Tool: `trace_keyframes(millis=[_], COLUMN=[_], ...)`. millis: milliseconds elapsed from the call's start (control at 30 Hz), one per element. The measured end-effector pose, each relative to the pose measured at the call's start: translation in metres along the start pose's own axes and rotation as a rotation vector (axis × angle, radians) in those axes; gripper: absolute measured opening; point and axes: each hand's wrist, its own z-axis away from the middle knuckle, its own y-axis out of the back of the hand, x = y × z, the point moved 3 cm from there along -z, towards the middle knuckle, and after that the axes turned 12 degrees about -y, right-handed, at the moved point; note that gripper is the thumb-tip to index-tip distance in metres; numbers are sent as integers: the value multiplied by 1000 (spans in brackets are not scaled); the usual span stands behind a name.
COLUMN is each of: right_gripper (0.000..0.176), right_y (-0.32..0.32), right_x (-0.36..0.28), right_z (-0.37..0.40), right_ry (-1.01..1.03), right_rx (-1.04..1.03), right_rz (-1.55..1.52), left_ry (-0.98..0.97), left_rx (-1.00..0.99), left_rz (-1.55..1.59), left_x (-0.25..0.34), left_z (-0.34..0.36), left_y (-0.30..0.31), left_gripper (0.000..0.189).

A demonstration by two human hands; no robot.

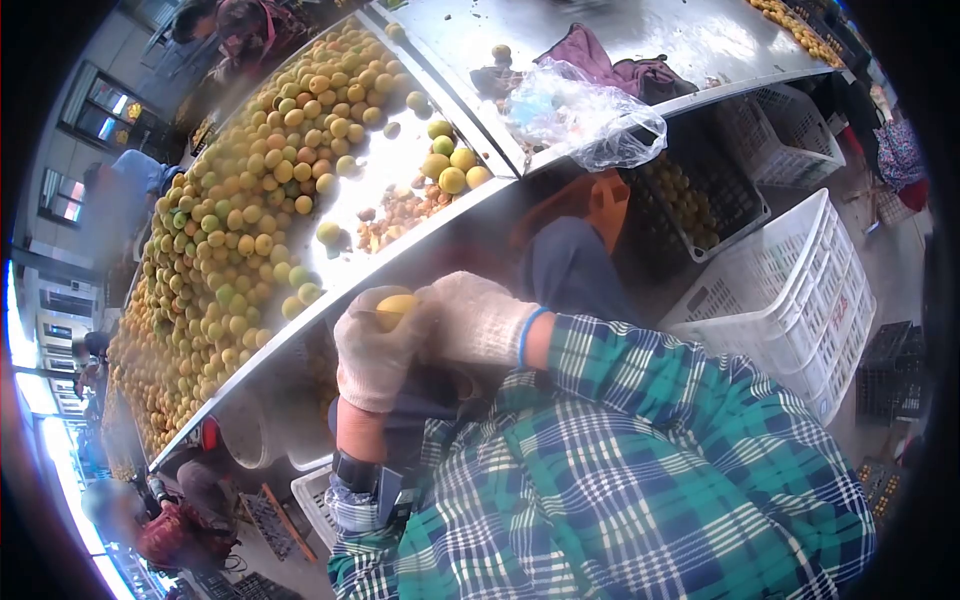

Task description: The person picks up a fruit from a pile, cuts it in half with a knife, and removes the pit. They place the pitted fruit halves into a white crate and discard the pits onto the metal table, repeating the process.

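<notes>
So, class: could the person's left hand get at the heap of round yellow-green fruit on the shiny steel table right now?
Probably yes, once freed: the white-gloved left hand grips a single yellow fruit, but the heap lies just past the steel table's near edge, nothing between.

A small round yellow fruit (pixel 397 304) is held in the gloved left hand (pixel 375 350), only its top being seen.
</notes>
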Motion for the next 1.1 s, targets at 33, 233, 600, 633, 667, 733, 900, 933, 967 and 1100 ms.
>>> trace_keyframes(millis=[33, 233, 600, 633, 667, 733, 900, 933, 967, 1100], right_gripper=[20, 20, 23, 23, 23, 27, 41, 34, 31, 28], right_y=[-2, -2, 33, 30, 27, 37, 35, 13, 11, 5], right_x=[1, -1, -7, 4, 16, 29, 5, 14, 14, 4], right_z=[0, -1, 14, 13, 13, 20, 11, -3, -5, -5], right_ry=[71, 29, -146, -83, -19, -54, -449, -272, -252, -232], right_rx=[-19, -116, 42, 82, 119, 28, -177, -176, -213, -307], right_rz=[20, -39, -139, -145, -152, -330, -941, -1014, -1051, -1223], left_ry=[-85, -161, 50, 19, -6, -139, -365, -376, -378, -382], left_rx=[-4, 32, 247, 253, 258, 298, -7, -67, -65, 21], left_rz=[-87, 19, 291, 65, -163, -337, -418, -426, -425, -328], left_x=[0, -6, -8, -18, -25, -24, 5, 10, 9, 4], left_z=[0, 13, 3, 3, 3, 5, -2, -4, -5, 1], left_y=[1, -2, 5, 9, 14, 21, 8, 6, 5, 12], left_gripper=[34, 40, 51, 50, 49, 49, 49, 47, 47, 45])
